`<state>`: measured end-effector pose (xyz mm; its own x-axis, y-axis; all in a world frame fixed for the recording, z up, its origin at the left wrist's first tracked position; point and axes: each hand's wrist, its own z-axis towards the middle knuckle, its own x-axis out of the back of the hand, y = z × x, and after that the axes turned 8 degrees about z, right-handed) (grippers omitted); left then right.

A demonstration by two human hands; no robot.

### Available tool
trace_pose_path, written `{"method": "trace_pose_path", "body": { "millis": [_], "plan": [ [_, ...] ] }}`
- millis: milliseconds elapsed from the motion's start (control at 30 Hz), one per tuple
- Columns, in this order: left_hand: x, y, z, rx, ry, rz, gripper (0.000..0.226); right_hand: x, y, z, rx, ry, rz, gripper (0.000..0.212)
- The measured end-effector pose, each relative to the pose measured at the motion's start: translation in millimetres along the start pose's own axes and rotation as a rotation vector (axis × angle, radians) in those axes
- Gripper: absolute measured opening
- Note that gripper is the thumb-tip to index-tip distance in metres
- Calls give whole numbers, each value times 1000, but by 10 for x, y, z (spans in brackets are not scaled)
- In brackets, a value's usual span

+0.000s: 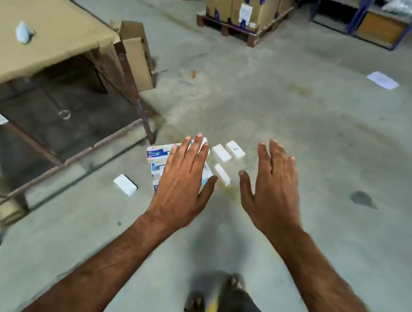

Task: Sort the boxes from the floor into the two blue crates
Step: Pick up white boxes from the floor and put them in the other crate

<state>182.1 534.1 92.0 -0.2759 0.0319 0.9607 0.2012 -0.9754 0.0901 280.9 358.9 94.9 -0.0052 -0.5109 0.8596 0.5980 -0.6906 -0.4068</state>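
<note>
Several small boxes lie on the concrete floor ahead of me. Blue-and-white printed boxes [157,153] sit in a cluster, partly hidden behind my left hand [183,179]. Plain white boxes [221,153] lie just right of them, one [235,149] with a handwritten mark. Another white box [125,184] lies apart to the left. Both my hands stretch forward with straight, spread fingers and hold nothing. My right hand [271,185] hovers to the right of the white boxes. No blue crate is in view.
A table [34,36] covered in cardboard stands at the left on a rusty metal frame [139,105]. Cardboard cartons on a pallet [241,7] stand at the back, blue shelving [366,22] at back right. A sheet of paper [382,80] lies on the floor.
</note>
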Motion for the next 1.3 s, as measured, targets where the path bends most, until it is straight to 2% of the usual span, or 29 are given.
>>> {"method": "trace_pose_path", "body": {
  "millis": [233, 600, 800, 967, 1033, 1067, 1100, 1133, 1200, 1233, 1300],
  "plan": [
    [-556, -826, 176, 162, -81, -7, 65, -987, -175, 778, 88, -168, 61, 66],
    [-1953, -2007, 1282, 350, -316, 27, 70, -3045, -17, 2273, 97, -512, 147, 73],
    [-3292, -2568, 1707, 487, -414, -70, 75, -4508, 312, 2635, 114, -593, 122, 73],
    [-4670, -2977, 1718, 653, -504, -132, 81, -5924, 666, 2724, 88, -654, 69, 74],
    [-5033, -3076, 1703, 683, -567, -134, 83, -6246, 758, 2776, 75, -665, 67, 74],
    [-5531, -3192, 1608, 716, -607, -152, 85, -6725, 895, 2717, 81, -684, 70, 75],
    [-5964, -3309, 1550, 770, -659, -174, 88, -7155, 1014, 2694, 76, -718, 66, 75],
    [-6051, -3340, 1577, 816, -683, -186, 93, -7209, 1034, 2751, 72, -716, 72, 76],
    [-6938, -3516, 1439, 1014, -751, -275, 104, -8098, 1260, 2653, 59, -778, 55, 77],
    [-7018, -3538, 1511, 1098, -750, -317, 109, -8172, 1265, 2733, 58, -781, 47, 79],
    [-7763, -3611, 1468, 1301, -738, -445, 116, -8913, 1456, 2630, 57, -824, 13, 83]
  ]
}}
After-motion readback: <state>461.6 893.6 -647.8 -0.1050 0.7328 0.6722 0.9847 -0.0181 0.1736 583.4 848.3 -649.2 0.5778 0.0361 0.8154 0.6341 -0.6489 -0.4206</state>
